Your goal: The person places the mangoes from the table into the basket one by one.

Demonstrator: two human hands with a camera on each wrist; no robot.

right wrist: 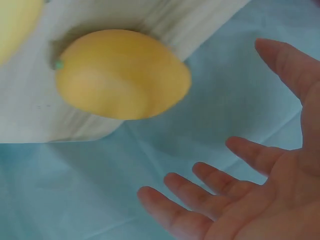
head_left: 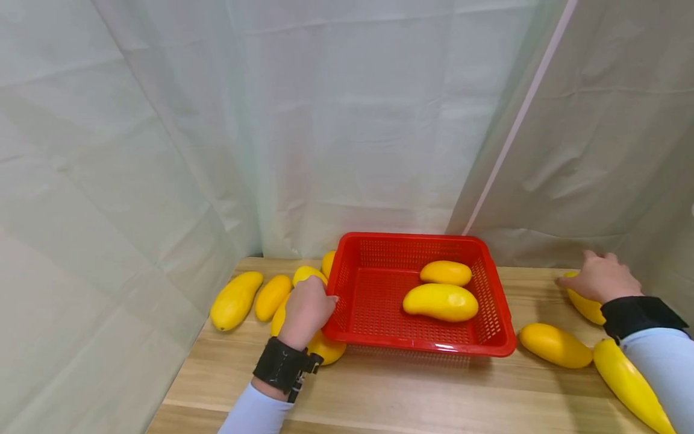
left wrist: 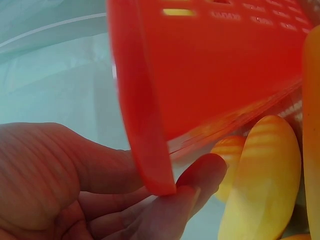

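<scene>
A red plastic basket (head_left: pixel 501 313) sits on the wooden table (head_left: pixel 379 398), toward the far side, close to the draped white cloth (head_left: pixel 347 120) that walls the space in. Two yellow mangoes lie inside it: a larger one (head_left: pixel 440 302) nearer the middle and a smaller one (head_left: pixel 446 273) just behind it, the two nearly touching.

The person's left hand (head_left: pixel 306 310) is at the basket's left wall. The left wrist view shows the fingers (left wrist: pixel 195 187) curled under the red rim with the palm on the outside, so this hand grips the basket edge. Beneath and beside that hand lies a cluster of mangoes on the table: one (head_left: pixel 325 348) partly under the wrist at the basket's near-left corner, another (head_left: pixel 307 274) just beyond the knuckles, one (head_left: pixel 328 263) tucked against the basket's far-left corner, and two more (head_left: pixel 273 296) (head_left: pixel 235 299) further left, side by side.

The right hand (head_left: pixel 600 277) is well apart from the left, out at the far right of the table, hovering over a mango (head_left: pixel 585 305) there. The right wrist view shows its fingers (right wrist: pixel 200 200) spread and relaxed, not closed on the fruit (right wrist: pixel 122 74).

Nearer, between the basket and that arm, lies another mango (head_left: pixel 555 345), and a long one (head_left: pixel 629 386) rests beside the pale blue sleeve (head_left: pixel 664 367). Both wrists wear black straps (head_left: pixel 282 364).
</scene>
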